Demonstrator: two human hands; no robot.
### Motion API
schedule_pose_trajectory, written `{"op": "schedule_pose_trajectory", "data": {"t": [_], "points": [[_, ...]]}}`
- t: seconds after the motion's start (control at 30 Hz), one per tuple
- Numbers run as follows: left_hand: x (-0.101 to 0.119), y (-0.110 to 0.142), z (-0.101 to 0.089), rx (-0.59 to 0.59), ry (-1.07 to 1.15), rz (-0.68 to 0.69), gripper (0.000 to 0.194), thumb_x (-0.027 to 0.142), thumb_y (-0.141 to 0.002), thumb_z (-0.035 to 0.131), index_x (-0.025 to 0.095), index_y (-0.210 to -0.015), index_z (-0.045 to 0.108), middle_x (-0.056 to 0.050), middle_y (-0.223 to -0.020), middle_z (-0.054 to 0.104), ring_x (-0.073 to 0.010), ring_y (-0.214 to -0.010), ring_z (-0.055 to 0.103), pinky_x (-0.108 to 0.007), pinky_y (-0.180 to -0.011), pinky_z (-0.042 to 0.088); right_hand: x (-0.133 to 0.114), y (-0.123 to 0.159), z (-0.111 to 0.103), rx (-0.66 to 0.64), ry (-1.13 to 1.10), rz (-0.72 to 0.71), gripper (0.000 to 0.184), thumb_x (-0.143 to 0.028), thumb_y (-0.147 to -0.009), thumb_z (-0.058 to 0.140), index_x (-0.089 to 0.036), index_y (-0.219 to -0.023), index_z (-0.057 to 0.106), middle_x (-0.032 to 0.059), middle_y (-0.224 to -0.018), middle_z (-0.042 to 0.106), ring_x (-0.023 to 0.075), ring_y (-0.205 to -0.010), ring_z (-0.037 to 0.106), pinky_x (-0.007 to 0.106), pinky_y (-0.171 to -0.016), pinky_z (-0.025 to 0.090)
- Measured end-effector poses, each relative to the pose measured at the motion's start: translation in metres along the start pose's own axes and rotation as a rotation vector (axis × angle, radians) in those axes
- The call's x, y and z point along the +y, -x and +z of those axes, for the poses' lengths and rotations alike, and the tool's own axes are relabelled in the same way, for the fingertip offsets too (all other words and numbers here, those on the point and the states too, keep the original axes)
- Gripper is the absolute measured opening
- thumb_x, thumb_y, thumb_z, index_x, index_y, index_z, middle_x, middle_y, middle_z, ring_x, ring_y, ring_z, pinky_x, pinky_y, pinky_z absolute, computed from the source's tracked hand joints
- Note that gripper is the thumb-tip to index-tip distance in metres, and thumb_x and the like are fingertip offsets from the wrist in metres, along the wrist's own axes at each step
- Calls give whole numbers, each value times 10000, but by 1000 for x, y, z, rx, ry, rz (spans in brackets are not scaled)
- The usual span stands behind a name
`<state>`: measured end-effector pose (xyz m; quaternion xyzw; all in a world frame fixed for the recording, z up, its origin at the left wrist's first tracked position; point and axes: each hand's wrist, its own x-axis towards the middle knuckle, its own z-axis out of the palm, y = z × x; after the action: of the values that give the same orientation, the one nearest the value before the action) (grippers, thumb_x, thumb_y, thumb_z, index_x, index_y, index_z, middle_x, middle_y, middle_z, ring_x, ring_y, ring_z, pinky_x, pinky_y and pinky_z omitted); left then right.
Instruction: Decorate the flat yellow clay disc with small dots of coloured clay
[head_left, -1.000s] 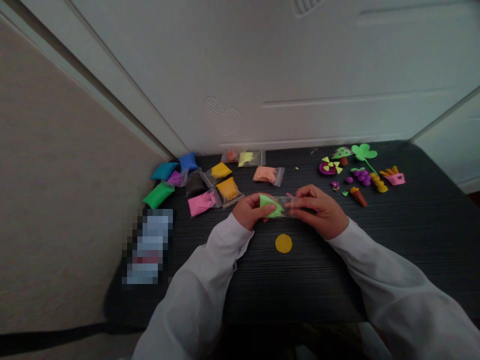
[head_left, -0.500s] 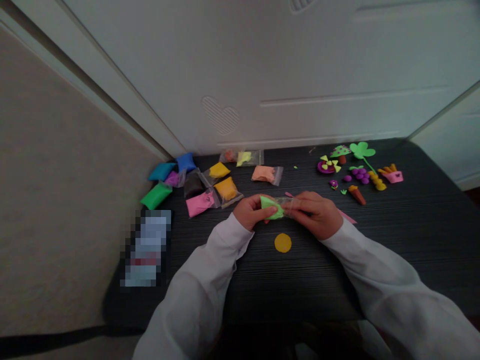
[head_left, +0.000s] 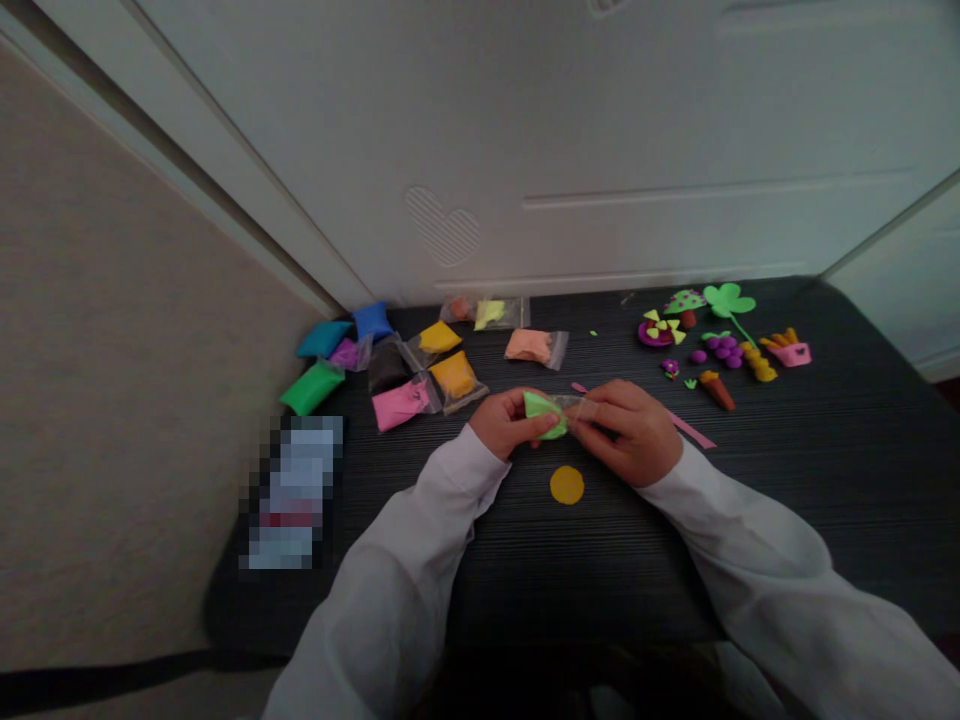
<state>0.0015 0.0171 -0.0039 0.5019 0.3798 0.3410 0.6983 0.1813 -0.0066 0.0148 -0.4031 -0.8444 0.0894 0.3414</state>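
Between my hands is a clear plastic bag of light green modelling clay (head_left: pixel 543 416), held above the dark table. My left hand (head_left: pixel 506 424) pinches the clay-filled end, thumb on top. The fingers of my right hand (head_left: pixel 628 432) are closed on the bag's clear, crinkled end. A flat yellow clay disc (head_left: pixel 567 485) lies on the table just below my hands. Behind and beside my right hand a long pink tool (head_left: pixel 691 430) rests on the table, its middle hidden by that hand.
Several bags of coloured clay, among them a pink bag (head_left: pixel 401 404) and an orange-pink bag (head_left: pixel 531 346), lie to the left and behind. Finished clay figures, such as a green clover (head_left: pixel 728 299) and purple grapes (head_left: pixel 724 350), stand at back right. A blurred-out phone-like object (head_left: pixel 296 492) lies at left.
Both hands keep hold of the green clay bag. My right hand has shifted slightly at the bag's clear end, and more of the pink tool shows. The view has moved a little.
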Motion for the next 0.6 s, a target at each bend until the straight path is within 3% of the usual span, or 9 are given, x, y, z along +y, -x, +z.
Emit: {"op": "schedule_pose_trajectory", "data": {"t": [0.2, 0.47, 0.6], "points": [[-3, -2, -2, 12, 3, 5, 250, 300, -606, 642, 125, -741, 527, 37, -578, 546, -40, -445, 440, -178, -415, 341, 1, 3, 1, 28, -60, 24, 208, -237, -744, 511, -238, -935, 596, 41, -875, 576, 144, -811, 522, 301, -701, 443], [-2, -1, -1, 1, 6, 23, 277, 299, -610, 641, 127, -763, 487, 52, -547, 513, -28, -416, 413, -164, -400, 321, -2, -1, 0, 30, -29, -6, 161, -212, -737, 519, -209, -874, 602, 45, -834, 584, 146, -789, 521, 302, -692, 442], [-1, 2, 0, -17, 58, 17, 297, 267, -592, 659, 132, -778, 470, 50, -616, 526, -25, -497, 460, -154, -476, 364, -6, -2, 1, -3, -81, 26, 167, -210, -739, 513, -201, -884, 594, 47, -832, 580, 139, -779, 522, 295, -700, 453]]}}
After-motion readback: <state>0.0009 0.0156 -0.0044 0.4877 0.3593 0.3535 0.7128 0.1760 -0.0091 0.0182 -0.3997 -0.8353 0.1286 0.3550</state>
